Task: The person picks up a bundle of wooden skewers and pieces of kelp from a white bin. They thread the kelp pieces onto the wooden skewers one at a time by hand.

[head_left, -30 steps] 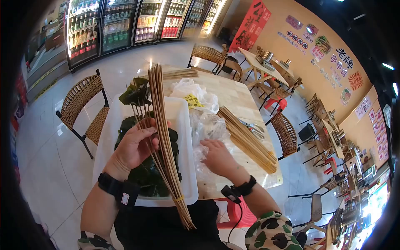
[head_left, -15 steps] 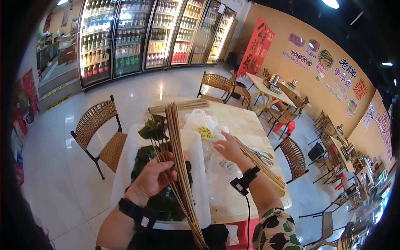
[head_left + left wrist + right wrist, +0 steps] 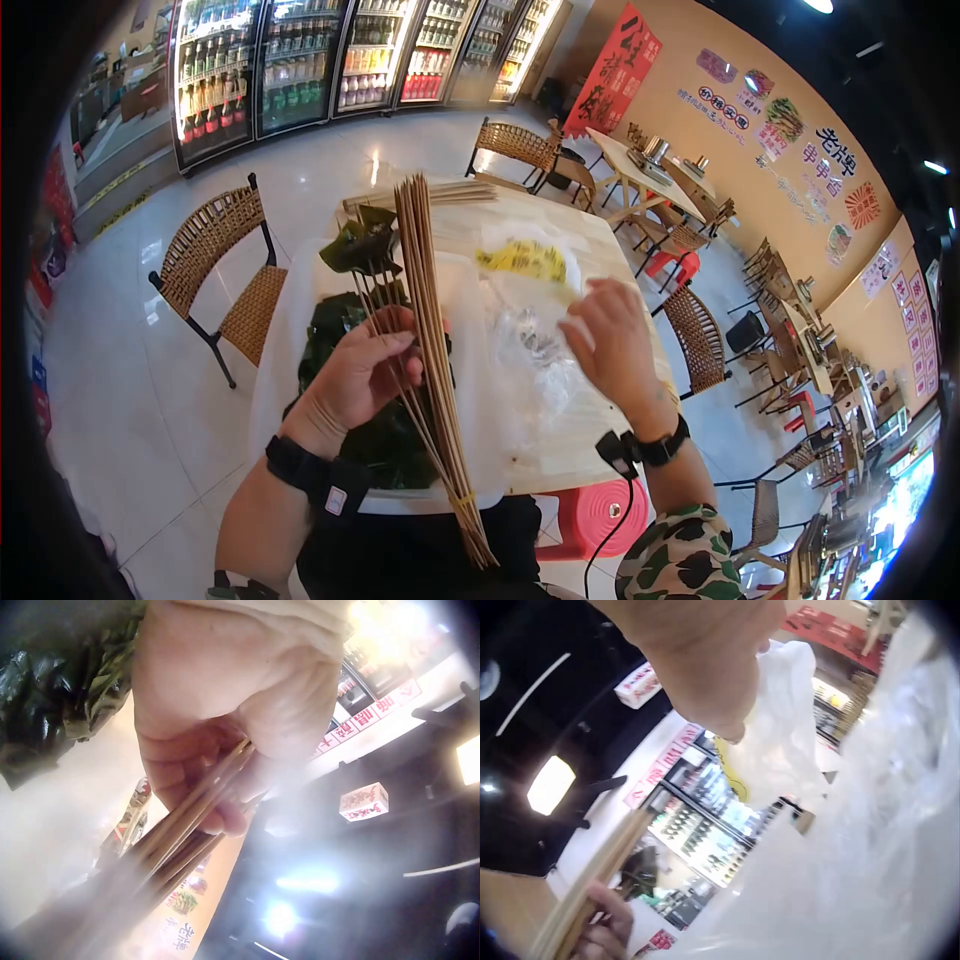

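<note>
My left hand point(image 3: 365, 375) grips a long bundle of bamboo skewers point(image 3: 425, 270), tied with a yellow band near its lower end. Thinner skewers beside the bundle pass through a folded dark green kelp piece point(image 3: 360, 242) at their top. Below lies a white tray point(image 3: 268, 405) with more glossy kelp sheets point(image 3: 325, 335). My right hand point(image 3: 615, 350) is raised over the table's right side and pinches a white plastic bag point(image 3: 780, 712) with yellow print. In the head view the bag point(image 3: 540, 315) spreads, blurred, beside the tray.
Loose skewers point(image 3: 470, 192) lie at the wooden table's far edge. Woven chairs stand left point(image 3: 215, 230), behind point(image 3: 515, 145) and right point(image 3: 695, 335) of the table. A red stool point(image 3: 605, 520) is by the near edge. Lit drink fridges point(image 3: 300, 70) line the back.
My right hand went from the clear plastic to the white bag, then drew back right with it, spreading it over the table. My left hand keeps its hold on the skewers.
</note>
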The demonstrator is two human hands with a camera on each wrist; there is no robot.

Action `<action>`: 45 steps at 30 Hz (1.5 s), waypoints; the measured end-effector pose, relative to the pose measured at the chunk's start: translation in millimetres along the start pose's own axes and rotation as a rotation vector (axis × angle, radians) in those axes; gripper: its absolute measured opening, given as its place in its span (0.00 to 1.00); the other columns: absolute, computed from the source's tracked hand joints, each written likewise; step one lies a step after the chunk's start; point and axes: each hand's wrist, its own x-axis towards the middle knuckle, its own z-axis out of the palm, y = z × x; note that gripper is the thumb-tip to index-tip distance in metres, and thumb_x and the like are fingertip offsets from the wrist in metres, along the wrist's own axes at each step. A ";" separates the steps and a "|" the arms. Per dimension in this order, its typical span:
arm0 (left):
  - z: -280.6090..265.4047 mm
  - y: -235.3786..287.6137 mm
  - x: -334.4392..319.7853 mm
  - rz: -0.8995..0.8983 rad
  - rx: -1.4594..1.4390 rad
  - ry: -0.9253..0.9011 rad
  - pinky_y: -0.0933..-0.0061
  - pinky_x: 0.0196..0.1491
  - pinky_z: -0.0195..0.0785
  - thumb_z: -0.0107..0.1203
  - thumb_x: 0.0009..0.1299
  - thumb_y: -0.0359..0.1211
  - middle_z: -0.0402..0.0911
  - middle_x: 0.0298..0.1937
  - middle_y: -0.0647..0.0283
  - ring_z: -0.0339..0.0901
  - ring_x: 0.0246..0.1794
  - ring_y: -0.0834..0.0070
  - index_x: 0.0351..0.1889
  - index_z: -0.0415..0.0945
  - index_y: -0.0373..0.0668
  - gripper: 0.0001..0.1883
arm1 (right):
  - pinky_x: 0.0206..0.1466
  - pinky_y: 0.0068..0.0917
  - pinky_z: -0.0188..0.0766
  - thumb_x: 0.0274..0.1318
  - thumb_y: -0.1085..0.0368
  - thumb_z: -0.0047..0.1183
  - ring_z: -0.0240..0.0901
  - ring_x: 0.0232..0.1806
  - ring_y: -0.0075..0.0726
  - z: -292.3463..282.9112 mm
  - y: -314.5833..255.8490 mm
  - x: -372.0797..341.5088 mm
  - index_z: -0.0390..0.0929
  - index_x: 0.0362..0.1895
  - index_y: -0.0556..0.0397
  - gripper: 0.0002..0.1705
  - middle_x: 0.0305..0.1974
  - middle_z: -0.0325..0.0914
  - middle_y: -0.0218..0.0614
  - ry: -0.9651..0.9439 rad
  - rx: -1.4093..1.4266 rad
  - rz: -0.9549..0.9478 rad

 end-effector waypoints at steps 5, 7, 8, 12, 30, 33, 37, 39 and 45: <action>3.4 -0.2 -1.4 -0.001 0.041 0.006 0.80 0.40 0.72 0.46 0.69 0.28 0.75 0.54 0.54 0.72 0.28 0.85 0.43 0.72 0.42 0.07 | 0.54 0.38 0.64 0.50 0.54 0.58 0.70 0.44 0.43 5.7 -35.2 -47.8 0.74 0.40 0.51 0.18 0.31 0.74 0.37 -0.362 0.209 -0.227; 0.5 0.1 -0.8 0.009 0.051 0.018 0.79 0.39 0.73 0.47 0.70 0.28 0.75 0.54 0.55 0.72 0.28 0.85 0.44 0.72 0.42 0.07 | 0.53 0.38 0.64 0.51 0.55 0.58 0.70 0.42 0.43 -6.7 -35.9 -43.1 0.73 0.45 0.51 0.20 0.31 0.74 0.38 -0.361 0.260 -0.049; -0.5 -0.1 -1.1 0.017 0.056 0.029 0.79 0.38 0.73 0.47 0.70 0.28 0.75 0.54 0.55 0.73 0.28 0.85 0.44 0.72 0.42 0.07 | 0.53 0.38 0.64 0.52 0.56 0.58 0.71 0.42 0.43 -11.5 -36.2 -41.5 0.72 0.47 0.52 0.21 0.30 0.74 0.38 -0.363 0.289 0.042; 1.7 -0.2 -0.2 0.065 0.063 0.056 0.79 0.37 0.74 0.46 0.70 0.28 0.76 0.53 0.55 0.73 0.27 0.85 0.45 0.72 0.43 0.07 | 0.55 0.39 0.63 0.48 0.66 0.59 0.70 0.45 0.49 -3.7 -25.2 -37.3 0.70 0.52 0.54 0.24 0.38 0.74 0.44 0.111 0.517 0.276; 10.3 0.1 -1.0 0.067 0.064 0.090 0.81 0.36 0.74 0.45 0.70 0.26 0.78 0.51 0.52 0.76 0.28 0.83 0.42 0.71 0.43 0.06 | 0.68 0.48 0.49 0.45 0.63 0.57 0.52 0.67 0.56 92.7 -22.6 -41.0 0.74 0.45 0.56 0.21 0.59 0.64 0.49 -0.293 0.207 0.029; 9.2 -1.6 -0.7 0.070 0.083 0.069 0.81 0.35 0.74 0.45 0.71 0.26 0.78 0.50 0.52 0.76 0.28 0.83 0.42 0.72 0.44 0.06 | 0.68 0.48 0.50 0.45 0.62 0.59 0.53 0.66 0.56 72.0 -17.3 -39.6 0.74 0.47 0.53 0.22 0.59 0.64 0.49 -0.235 0.248 0.007; 28.0 -4.6 1.9 0.041 0.106 0.053 0.78 0.37 0.74 0.46 0.71 0.28 0.79 0.47 0.57 0.75 0.29 0.83 0.50 0.72 0.40 0.12 | 0.64 0.40 0.58 0.50 0.63 0.58 0.61 0.61 0.48 55.4 -15.6 -43.7 0.72 0.50 0.52 0.21 0.56 0.67 0.45 -0.050 0.430 0.121; 37.5 -6.3 5.5 0.038 0.136 -0.008 0.75 0.39 0.74 0.46 0.71 0.27 0.79 0.42 0.61 0.76 0.32 0.78 0.47 0.72 0.41 0.09 | 0.60 0.33 0.62 0.53 0.63 0.57 0.65 0.57 0.40 35.9 -24.7 -39.4 0.72 0.51 0.53 0.20 0.53 0.70 0.41 -0.051 0.717 0.275; 99.0 -36.1 22.7 -0.021 0.092 -0.066 0.72 0.42 0.73 0.48 0.70 0.26 0.78 0.36 0.65 0.77 0.37 0.75 0.42 0.71 0.45 0.05 | 0.48 0.18 0.66 0.57 0.60 0.57 0.69 0.42 0.19 -9.5 -52.9 -31.2 0.69 0.47 0.57 0.19 0.40 0.72 0.29 -0.145 1.746 0.562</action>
